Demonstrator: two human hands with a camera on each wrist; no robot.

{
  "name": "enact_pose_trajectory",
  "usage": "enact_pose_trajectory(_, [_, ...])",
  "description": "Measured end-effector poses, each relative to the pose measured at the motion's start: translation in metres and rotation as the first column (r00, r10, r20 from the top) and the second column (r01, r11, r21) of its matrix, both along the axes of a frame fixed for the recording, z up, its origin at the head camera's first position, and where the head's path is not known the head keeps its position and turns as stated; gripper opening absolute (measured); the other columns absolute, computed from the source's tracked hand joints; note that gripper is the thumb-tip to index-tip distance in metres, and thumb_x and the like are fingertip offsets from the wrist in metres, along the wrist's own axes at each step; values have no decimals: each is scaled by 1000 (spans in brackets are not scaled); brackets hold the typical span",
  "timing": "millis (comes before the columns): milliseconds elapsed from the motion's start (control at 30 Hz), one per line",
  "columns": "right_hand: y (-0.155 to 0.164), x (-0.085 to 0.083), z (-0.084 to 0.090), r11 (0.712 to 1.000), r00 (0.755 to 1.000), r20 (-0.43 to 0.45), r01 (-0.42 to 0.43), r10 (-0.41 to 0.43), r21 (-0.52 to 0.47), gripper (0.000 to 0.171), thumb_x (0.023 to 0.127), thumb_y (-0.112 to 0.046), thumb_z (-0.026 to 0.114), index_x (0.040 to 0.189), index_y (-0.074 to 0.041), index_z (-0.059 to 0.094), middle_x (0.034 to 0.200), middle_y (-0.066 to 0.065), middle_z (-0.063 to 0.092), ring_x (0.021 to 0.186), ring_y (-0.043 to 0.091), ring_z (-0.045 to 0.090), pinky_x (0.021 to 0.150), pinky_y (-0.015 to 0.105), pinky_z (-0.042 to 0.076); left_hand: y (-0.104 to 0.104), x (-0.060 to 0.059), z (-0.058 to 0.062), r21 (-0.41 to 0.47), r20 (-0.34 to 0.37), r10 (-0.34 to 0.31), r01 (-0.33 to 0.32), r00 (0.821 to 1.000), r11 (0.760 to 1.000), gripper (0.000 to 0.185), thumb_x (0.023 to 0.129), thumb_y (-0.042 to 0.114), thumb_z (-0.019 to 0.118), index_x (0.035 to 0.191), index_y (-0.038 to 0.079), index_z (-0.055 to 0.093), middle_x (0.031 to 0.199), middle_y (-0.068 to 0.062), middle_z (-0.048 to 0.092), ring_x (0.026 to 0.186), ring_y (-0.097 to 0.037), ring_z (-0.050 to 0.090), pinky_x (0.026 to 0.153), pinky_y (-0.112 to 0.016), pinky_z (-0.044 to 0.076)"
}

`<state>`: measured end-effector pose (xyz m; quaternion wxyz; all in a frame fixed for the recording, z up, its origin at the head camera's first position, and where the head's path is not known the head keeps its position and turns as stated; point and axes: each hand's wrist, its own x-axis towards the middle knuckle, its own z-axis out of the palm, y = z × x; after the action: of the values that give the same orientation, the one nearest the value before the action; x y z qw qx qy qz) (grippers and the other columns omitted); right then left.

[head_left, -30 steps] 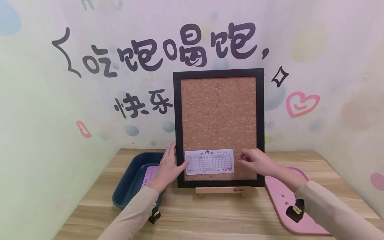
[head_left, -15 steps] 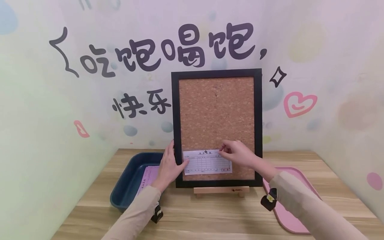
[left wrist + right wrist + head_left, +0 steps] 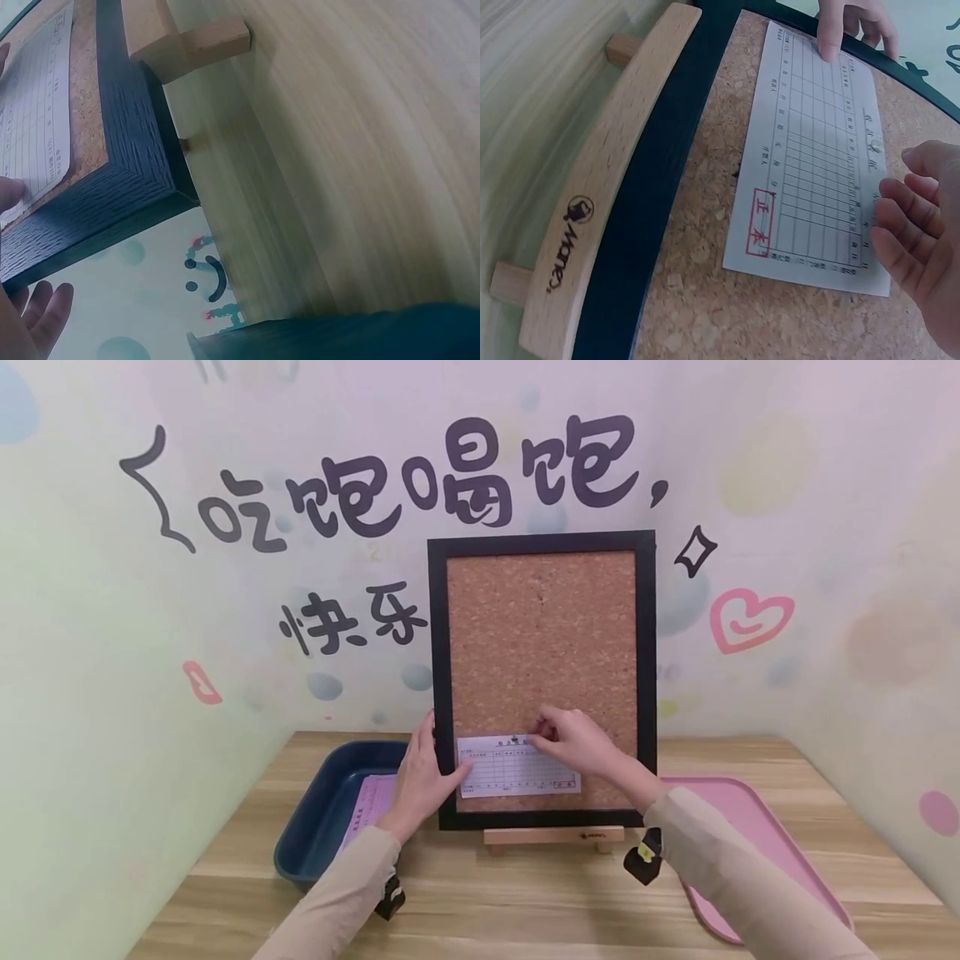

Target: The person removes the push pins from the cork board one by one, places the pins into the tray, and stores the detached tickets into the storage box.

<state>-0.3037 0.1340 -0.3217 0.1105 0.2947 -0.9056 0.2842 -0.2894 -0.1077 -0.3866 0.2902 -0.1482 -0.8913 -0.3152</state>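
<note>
Nearest, a wooden stand (image 3: pixel 553 836) on the table (image 3: pixel 525 902) carries a corkboard (image 3: pixel 542 610). Low on its cork, a slip (image 3: pixel 517 766): left hand (image 3: pixel 420 777) grips the frame, thumb pressing the slip's left edge; right hand (image 3: pixel 573 743), fingers curled together, at its top edge by the pin. Flanking: blue tray (image 3: pixel 322 814), pink tray (image 3: pixel 757 827).
</note>
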Motion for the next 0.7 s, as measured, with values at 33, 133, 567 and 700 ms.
enact_pose_trajectory(33, [-1, -1, -1, 1000, 1000, -4, -2, 2, -3, 7, 83, -15, 65, 86, -10, 60, 70, -5, 60, 59, 7, 50, 53, 23, 43, 0, 0, 0, -1, 1, -2, 2, 1000, 1000, 91, 73, 31, 74, 140, -1, 22, 135, -22, 37, 118, -34, 44, 96, -46, 37])
enact_pose_trajectory(133, [-3, -2, -3, 1000, 1000, -20, -4, 4, -9, 7, 83, -15, 65, 86, -10, 60, 69, -5, 59, 58, 6, 50, 52, 23, 42, 0, 1, -1, 0, 1, -2, 2, 1000, 1000, 92, 73, 31, 75, 140, -1, 22, 135, -22, 37, 118, -34, 44, 95, -46, 38])
enact_pose_trajectory(567, [-19, -1, -16, 999, 987, -154, 43, -42, 0, 8, 80, -13, 67, 84, -9, 61, 64, -6, 55, 52, 4, 44, 48, 20, 37, -1, 4, -8, -4, 7, 1, -1, 1000, 1000, 94, 71, 30, 76, 140, -1, 21, 127, -22, 43, 104, -35, 53, 87, -45, 44])
enact_pose_trajectory(700, [-23, -1, -20, 997, 978, -197, 75, -70, 16, 8, 80, -13, 67, 84, -9, 61, 62, -7, 54, 50, 4, 43, 47, 20, 35, 0, 5, -10, -4, 3, 0, 0, 1000, 1000, 93, 71, 29, 77, 139, -2, 22, 118, -20, 46, 96, -32, 55, 84, -44, 46])
